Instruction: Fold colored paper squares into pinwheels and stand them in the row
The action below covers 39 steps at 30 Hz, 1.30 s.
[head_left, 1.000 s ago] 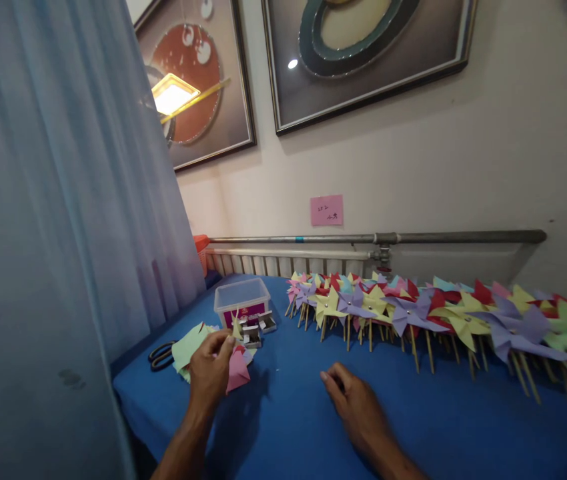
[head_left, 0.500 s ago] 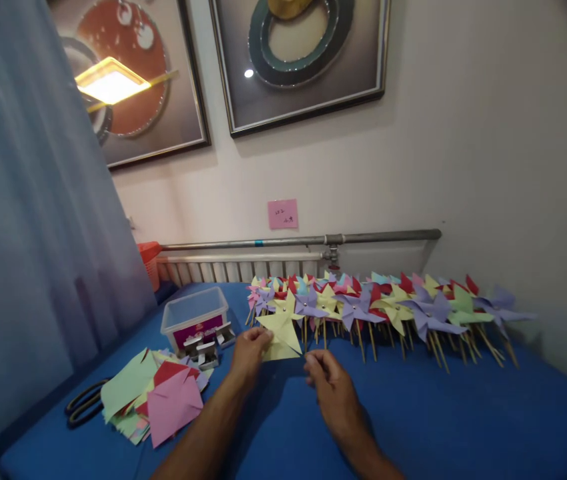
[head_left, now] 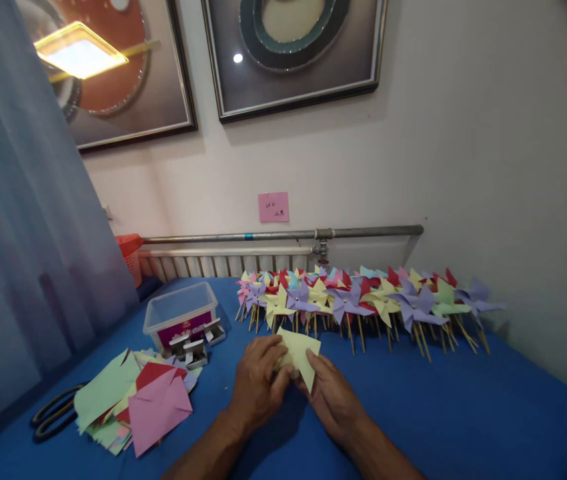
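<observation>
A pale yellow paper (head_left: 301, 348), partly folded over, is held up between both hands above the blue tabletop. My left hand (head_left: 259, 377) closes on its left side, with the thumb and fingers bent around the edge. On the right side my right hand (head_left: 331, 397) pinches the paper, thumb on top. The fingers cover the paper's lower left part. Just beyond the hands stand finished paper pinwheels (head_left: 348, 303) on thin wooden sticks, in purple, yellow, red, green and blue.
To the left lies a pile of coloured paper squares (head_left: 161, 407), with black-handled scissors (head_left: 56, 410) beside it. A clear plastic tub (head_left: 181, 313) and small open boxes (head_left: 196, 353) stand behind the pile. A blue curtain (head_left: 48, 220) hangs at the left; a pipe (head_left: 373, 232) runs along the wall.
My right hand has come in and taken hold of the yellow paper, which is now bent and turned between both hands. The camera view has shifted slightly.
</observation>
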### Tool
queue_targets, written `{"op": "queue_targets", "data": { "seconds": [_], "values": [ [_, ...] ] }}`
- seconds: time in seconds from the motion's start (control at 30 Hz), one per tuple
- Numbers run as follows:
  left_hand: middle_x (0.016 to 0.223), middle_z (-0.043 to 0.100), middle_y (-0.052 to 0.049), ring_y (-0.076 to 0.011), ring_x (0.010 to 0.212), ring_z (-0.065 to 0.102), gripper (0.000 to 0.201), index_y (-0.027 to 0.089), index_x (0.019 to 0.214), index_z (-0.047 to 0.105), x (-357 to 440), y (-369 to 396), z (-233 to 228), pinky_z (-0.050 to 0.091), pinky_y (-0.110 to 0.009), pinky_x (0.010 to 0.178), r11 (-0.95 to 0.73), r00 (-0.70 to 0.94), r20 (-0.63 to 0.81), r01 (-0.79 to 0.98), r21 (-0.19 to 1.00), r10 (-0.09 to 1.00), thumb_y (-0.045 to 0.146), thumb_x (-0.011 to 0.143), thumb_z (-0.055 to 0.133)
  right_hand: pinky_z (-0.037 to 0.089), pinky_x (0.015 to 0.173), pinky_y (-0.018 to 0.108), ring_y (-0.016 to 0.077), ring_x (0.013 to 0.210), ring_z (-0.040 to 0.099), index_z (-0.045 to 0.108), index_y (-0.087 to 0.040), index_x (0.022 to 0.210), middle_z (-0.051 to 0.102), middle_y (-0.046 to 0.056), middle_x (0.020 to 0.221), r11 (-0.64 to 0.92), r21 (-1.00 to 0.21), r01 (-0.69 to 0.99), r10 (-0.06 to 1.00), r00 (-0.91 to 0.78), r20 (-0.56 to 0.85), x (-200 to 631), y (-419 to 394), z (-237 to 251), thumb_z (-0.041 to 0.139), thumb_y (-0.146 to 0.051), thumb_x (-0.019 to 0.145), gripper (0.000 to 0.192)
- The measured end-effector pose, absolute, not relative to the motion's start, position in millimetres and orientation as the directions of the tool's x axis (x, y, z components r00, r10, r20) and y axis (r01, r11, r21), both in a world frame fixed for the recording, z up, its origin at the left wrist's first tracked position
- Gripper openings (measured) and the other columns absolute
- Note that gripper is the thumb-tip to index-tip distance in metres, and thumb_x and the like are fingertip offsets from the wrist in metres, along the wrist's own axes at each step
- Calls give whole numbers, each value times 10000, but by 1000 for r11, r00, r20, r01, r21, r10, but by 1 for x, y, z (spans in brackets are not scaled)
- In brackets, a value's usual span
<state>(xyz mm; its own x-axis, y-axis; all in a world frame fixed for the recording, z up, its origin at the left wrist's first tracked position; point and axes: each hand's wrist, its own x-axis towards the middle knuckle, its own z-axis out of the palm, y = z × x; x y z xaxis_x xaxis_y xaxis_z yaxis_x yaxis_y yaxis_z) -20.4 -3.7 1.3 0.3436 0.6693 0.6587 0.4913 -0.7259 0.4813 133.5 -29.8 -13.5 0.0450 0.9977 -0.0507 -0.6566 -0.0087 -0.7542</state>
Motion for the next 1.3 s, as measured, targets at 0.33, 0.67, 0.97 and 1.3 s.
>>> {"op": "queue_targets", "data": {
  "seconds": [0.33,0.67,0.97,1.3],
  "values": [
    [643,685,-44,-136,524,563,377,130,742,687,-24,24,-3,423,-257,539,43,240,-3,-164,985,971,418,570,860,586,804,436,327,917,751,746,-188,980,805,88,876,58,-861,-506,997,70,26,129,-25,-19,819,-539,721,442],
    [598,699,-37,-129,486,582,414,134,675,651,-23,24,-7,440,-249,517,136,217,-65,-333,933,974,380,484,924,577,754,397,279,810,748,731,-171,965,790,65,815,25,-876,-481,1000,17,20,136,-25,-17,846,-499,723,423],
    [612,703,-39,-140,514,612,401,130,695,646,-23,22,-5,466,-257,546,195,245,-95,-427,883,965,326,493,931,575,819,429,309,930,746,728,-189,999,797,100,939,27,-829,-558,1000,15,23,134,-28,-8,781,-580,760,462],
    [680,724,-69,-149,558,631,377,92,860,716,-26,19,0,459,-251,559,324,428,-133,-414,850,894,242,561,891,529,982,448,322,1143,683,667,-258,1178,729,105,1229,182,-952,-245,973,182,140,142,-13,-22,920,-322,539,690]
  ]
}}
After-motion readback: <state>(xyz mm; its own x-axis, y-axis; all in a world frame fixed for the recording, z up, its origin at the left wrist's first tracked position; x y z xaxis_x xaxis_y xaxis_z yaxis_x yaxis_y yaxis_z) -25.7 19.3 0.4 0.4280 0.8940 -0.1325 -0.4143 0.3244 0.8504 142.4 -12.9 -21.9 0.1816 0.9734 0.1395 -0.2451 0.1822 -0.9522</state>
